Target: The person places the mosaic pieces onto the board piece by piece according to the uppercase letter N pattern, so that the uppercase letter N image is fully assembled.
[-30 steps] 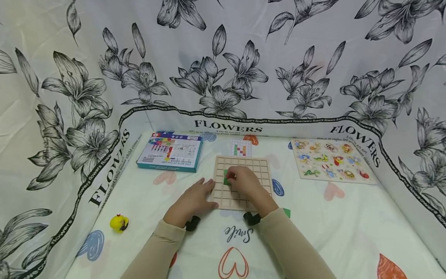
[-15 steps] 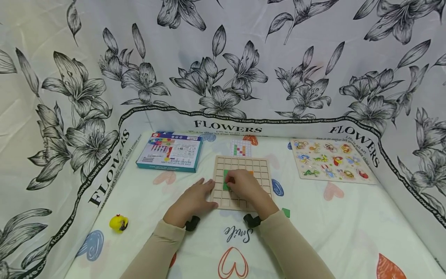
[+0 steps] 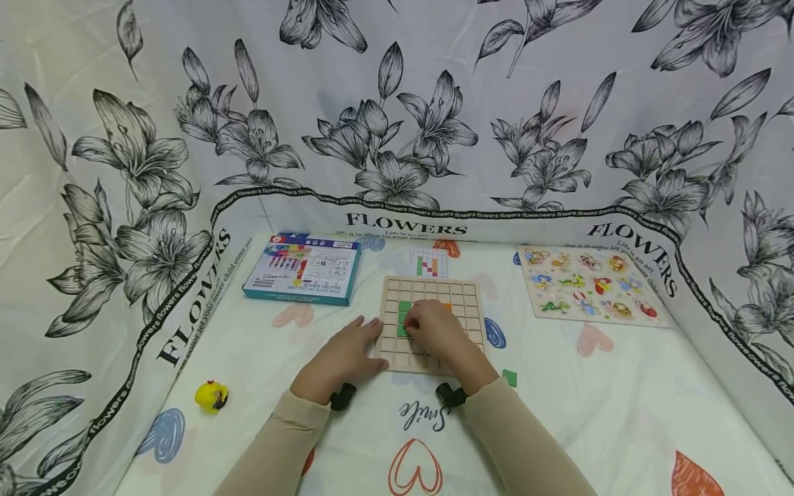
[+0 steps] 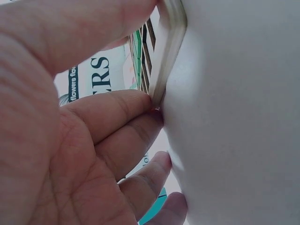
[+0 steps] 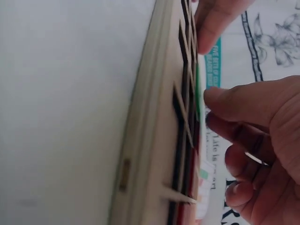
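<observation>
A square wooden grid board [image 3: 397,358] lies on the cloth. My left hand [image 3: 347,351] rests at its near left corner, fingers along the left edge and thumb at the near edge; in the left wrist view the fingers look fairly straight against the rim. My right hand [image 3: 437,331] is over the board with fingers curled, the thumb and index fingertips close beside green tiles [image 3: 404,306] set in a column. In the right wrist view nothing shows between those fingertips. An orange tile [image 3: 446,307] peeks out behind the hand, which hides the cells beneath it.
A card with a coloured grid pattern [image 3: 429,263] lies beyond the board. A loose green tile [image 3: 510,377] is by my right wrist. A flat box [image 3: 302,270] stands left, an insect puzzle board [image 3: 592,286] right, and a yellow toy [image 3: 212,397] near left.
My right hand has shifted slightly towards me, uncovering the orange tile. The green column now shows further down the board. My left hand stays put.
</observation>
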The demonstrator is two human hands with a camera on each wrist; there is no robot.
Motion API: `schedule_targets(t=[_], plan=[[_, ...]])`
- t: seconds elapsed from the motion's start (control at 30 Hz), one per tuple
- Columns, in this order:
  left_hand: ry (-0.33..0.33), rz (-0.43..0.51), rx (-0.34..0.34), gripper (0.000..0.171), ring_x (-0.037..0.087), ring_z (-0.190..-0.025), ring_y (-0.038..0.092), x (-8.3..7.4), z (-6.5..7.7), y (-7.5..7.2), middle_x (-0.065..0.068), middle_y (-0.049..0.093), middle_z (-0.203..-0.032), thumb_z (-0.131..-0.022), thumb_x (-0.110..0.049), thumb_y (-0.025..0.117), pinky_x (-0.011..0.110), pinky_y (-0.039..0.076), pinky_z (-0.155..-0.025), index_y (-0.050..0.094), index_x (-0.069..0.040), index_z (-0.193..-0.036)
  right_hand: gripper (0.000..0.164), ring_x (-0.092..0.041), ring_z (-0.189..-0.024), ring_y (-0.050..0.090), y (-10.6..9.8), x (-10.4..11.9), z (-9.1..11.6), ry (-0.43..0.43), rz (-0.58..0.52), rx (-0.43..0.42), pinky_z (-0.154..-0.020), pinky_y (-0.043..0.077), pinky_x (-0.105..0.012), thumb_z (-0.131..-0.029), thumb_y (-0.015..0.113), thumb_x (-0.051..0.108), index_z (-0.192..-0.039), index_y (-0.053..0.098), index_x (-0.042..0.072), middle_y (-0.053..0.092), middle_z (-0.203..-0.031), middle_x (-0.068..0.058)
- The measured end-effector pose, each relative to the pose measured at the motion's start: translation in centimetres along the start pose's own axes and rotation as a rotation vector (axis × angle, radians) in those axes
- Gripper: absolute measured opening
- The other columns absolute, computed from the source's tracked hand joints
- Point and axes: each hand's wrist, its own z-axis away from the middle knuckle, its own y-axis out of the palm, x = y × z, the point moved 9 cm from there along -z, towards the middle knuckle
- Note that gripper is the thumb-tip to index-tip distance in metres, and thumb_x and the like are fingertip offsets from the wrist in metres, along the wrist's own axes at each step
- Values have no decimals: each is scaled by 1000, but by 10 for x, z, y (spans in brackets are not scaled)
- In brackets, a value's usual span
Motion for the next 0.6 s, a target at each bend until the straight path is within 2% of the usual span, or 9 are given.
schedule_targets(t=[0.17,0.3,0.47,0.6], plan=[[-6,5,4,86,35,-167,28,0,0,0,4,44,-174,-93,-35,88,63,34,-130,49,-13,-166,2,-20,-105,63,-20,-7,19,-18,-75,-97,-100,58,-41,-99,82,17,-99,83,15,72,-102,4],[-17,6,13,86,35,-167,28,-1,0,0,4,43,-174,-93,-34,88,64,33,-130,48,-13,-166,4,-23,-108,63,-34,-34,40,45,-141,-116,-100,58,-43,-99,82,16,-101,83,13,73,-105,2],[-33,1,23,85,36,-168,27,-1,0,0,5,42,-175,-94,-35,87,65,33,-130,48,-13,-166,11,-22,-97,60,-45,-83,65,178,-242,-63,-84,54,-39,-102,78,21,-109,81,13,71,-111,-2],[-35,2,27,84,36,-168,27,-2,3,-1,5,42,-175,-94,-34,87,65,32,-130,48,-13,-166,21,-23,-95,58,-48,-122,89,286,-279,33,-79,51,-37,-101,78,23,-118,77,11,67,-109,-6]])
